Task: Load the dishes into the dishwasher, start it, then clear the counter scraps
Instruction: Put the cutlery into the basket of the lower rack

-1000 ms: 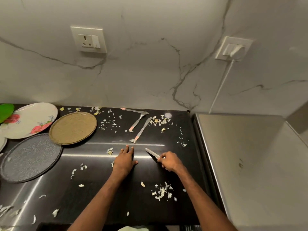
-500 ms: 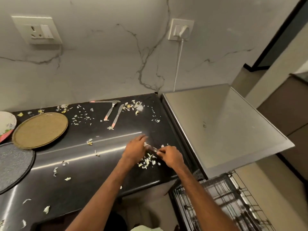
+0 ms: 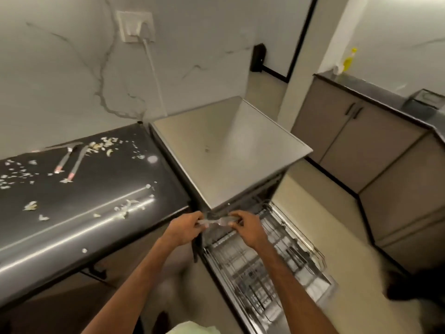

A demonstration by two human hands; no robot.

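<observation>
One dishwasher [image 3: 228, 150] stands at the right end of the counter [image 3: 72, 227], its single wire rack [image 3: 277, 259] pulled out just below and ahead of both hands. The left hand [image 3: 185, 229] and right hand [image 3: 248, 229] each pinch one end of one knife [image 3: 214, 221], which lies left to right over the rack's near corner, the right hand nearer. Two utensils [image 3: 75, 165] and many scraps [image 3: 127, 208] lie on the counter, well apart from the hands; a possible third utensil is too blurred to confirm.
</observation>
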